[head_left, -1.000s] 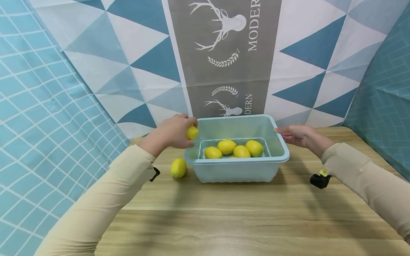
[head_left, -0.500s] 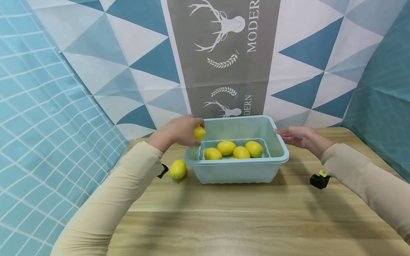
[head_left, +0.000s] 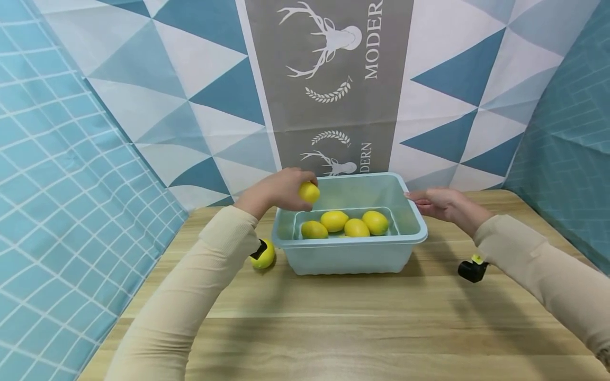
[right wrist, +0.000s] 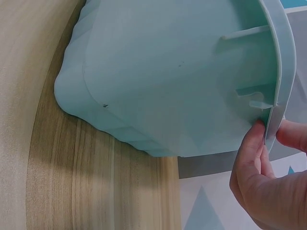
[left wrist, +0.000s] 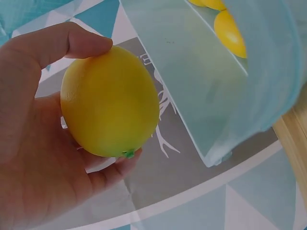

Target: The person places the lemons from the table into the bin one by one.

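My left hand (head_left: 288, 189) holds a yellow lemon (left wrist: 110, 100) with a small green tip, thumb on one side and fingers behind it. It is over the back left part of a light blue plastic basin (head_left: 348, 256). Several lemons (head_left: 334, 220) lie on the basin's floor. With my right hand (head_left: 440, 202) I pinch the basin's right rim; in the right wrist view the thumb is on one side of the lip (right wrist: 283, 62) and the fingers are on the other. Left of the basin, one more lemon (head_left: 264, 255) rests on the table, partly covered by a black strap piece at my left wrist.
The basin stands on a wooden table (head_left: 333, 328), near its back edge. Behind it hangs a patterned cloth (head_left: 229, 90) with a grey deer panel. Blue tiled-pattern sheets (head_left: 62, 174) line the left and right sides. A black camera piece (head_left: 473, 270) shows below my right wrist.
My left hand has carried its lemon rightward, from beside the basin's left rim to over the inside. The right hand keeps its place on the rim.
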`<action>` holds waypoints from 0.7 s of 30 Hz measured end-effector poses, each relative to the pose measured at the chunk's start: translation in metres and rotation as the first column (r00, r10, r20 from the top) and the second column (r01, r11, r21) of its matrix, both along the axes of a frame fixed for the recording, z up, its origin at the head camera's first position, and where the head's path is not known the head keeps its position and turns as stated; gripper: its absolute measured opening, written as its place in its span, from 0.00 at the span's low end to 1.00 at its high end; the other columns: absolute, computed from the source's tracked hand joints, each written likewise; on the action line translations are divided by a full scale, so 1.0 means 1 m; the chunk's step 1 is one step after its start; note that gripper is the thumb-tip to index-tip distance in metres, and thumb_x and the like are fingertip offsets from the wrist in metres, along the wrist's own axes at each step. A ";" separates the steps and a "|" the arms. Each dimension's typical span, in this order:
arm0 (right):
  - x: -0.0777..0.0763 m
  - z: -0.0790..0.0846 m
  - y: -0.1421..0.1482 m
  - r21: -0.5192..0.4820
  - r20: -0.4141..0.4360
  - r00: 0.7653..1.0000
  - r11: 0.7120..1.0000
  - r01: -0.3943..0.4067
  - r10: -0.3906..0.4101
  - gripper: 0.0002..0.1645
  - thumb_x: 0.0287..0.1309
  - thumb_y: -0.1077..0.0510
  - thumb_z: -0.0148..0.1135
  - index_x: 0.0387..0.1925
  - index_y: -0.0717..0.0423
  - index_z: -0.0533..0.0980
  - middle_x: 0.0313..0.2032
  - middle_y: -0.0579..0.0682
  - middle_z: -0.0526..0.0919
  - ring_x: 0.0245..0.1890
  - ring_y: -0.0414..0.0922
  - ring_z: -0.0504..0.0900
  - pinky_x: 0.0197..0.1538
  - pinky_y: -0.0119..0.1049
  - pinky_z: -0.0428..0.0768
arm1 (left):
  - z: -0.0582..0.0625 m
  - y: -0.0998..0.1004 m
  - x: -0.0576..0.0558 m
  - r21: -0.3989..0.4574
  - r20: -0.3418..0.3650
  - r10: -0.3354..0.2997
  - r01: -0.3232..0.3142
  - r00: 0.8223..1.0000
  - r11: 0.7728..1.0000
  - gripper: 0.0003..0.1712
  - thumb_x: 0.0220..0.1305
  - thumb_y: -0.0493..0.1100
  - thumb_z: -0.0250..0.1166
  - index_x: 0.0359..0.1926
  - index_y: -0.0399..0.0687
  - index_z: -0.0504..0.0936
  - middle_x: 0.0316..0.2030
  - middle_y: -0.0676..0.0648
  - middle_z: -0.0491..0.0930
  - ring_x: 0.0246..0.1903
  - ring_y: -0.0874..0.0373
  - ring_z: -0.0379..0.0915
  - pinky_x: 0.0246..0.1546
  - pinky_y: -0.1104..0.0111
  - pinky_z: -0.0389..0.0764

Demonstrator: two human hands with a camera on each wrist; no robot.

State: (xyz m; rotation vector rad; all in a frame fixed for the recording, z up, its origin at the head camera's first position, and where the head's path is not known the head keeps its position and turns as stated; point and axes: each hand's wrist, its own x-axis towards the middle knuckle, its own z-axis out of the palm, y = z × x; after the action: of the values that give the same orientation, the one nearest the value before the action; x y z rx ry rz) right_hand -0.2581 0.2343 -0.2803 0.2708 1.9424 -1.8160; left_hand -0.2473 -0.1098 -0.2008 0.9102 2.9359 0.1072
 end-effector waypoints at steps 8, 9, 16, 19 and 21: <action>0.000 0.000 -0.001 0.012 -0.001 1.000 1.000 -0.008 0.008 0.17 0.64 0.54 0.60 0.48 0.54 0.65 0.33 0.40 0.76 0.34 0.33 0.78 0.46 0.23 0.81 | -0.003 0.008 -0.011 0.017 0.014 -0.011 0.010 1.000 1.000 0.28 0.52 0.47 0.66 0.57 0.53 0.75 0.45 0.46 0.76 0.42 0.52 0.68 0.41 0.64 0.74; 0.000 -0.001 -0.001 0.018 -0.005 1.000 1.000 -0.013 0.013 0.17 0.64 0.54 0.60 0.49 0.54 0.65 0.34 0.40 0.76 0.35 0.33 0.78 0.46 0.22 0.81 | -0.004 0.009 -0.012 0.020 0.014 -0.014 0.014 1.000 1.000 0.28 0.53 0.47 0.66 0.57 0.53 0.75 0.45 0.46 0.76 0.42 0.52 0.69 0.41 0.64 0.74; -0.002 -0.001 0.000 0.024 -0.006 1.000 1.000 -0.015 0.015 0.18 0.64 0.54 0.60 0.49 0.55 0.65 0.35 0.40 0.76 0.36 0.33 0.78 0.46 0.22 0.80 | -0.007 0.021 -0.022 0.027 -0.004 -0.034 0.034 0.999 0.999 0.26 0.52 0.47 0.66 0.55 0.54 0.76 0.46 0.48 0.76 0.43 0.52 0.69 0.43 0.63 0.75; -0.001 0.000 0.000 0.020 0.000 1.000 1.000 -0.008 0.008 0.18 0.64 0.54 0.60 0.49 0.55 0.65 0.34 0.40 0.76 0.36 0.33 0.78 0.46 0.23 0.81 | -0.008 0.026 -0.024 0.016 -0.008 -0.039 0.039 0.999 0.999 0.26 0.52 0.47 0.66 0.55 0.54 0.76 0.46 0.48 0.76 0.43 0.52 0.69 0.44 0.62 0.76; -0.001 0.000 0.000 0.022 0.001 1.000 1.000 -0.005 0.005 0.18 0.64 0.54 0.60 0.49 0.55 0.65 0.35 0.41 0.76 0.36 0.33 0.78 0.46 0.23 0.81 | -0.009 0.030 -0.026 0.013 -0.003 -0.042 0.042 0.999 0.999 0.26 0.52 0.47 0.67 0.55 0.55 0.76 0.47 0.48 0.76 0.43 0.52 0.69 0.44 0.62 0.76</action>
State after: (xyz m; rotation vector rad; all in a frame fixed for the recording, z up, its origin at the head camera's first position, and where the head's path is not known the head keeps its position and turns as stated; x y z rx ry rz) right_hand -0.2593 0.2343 -0.2805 0.2736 1.9615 -1.7924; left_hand -0.2735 -0.0801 -0.2099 0.9736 2.9202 0.1235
